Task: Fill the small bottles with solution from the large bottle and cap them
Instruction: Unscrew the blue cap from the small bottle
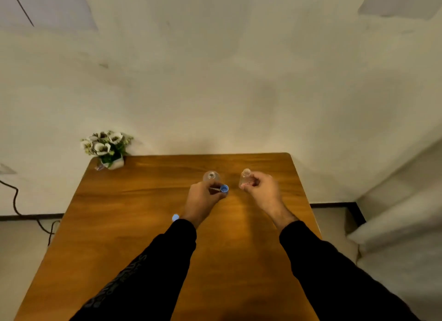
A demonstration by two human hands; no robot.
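Observation:
Two small clear bottles stand open on the wooden table (143,225). My left hand (203,198) curls around the lower part of the left bottle (211,176) and also pinches a blue cap (224,189) between its fingers. My right hand (262,189) grips the side of the right bottle (245,178), whose neck shows above my fingers. A second blue cap (175,217) lies on the table beside my left wrist. No large bottle shows in the head view.
A small pot of white flowers (107,148) stands at the table's far left corner against the wall. A dark cable (16,201) runs over the floor on the left. The table's right edge borders a pale surface (394,225).

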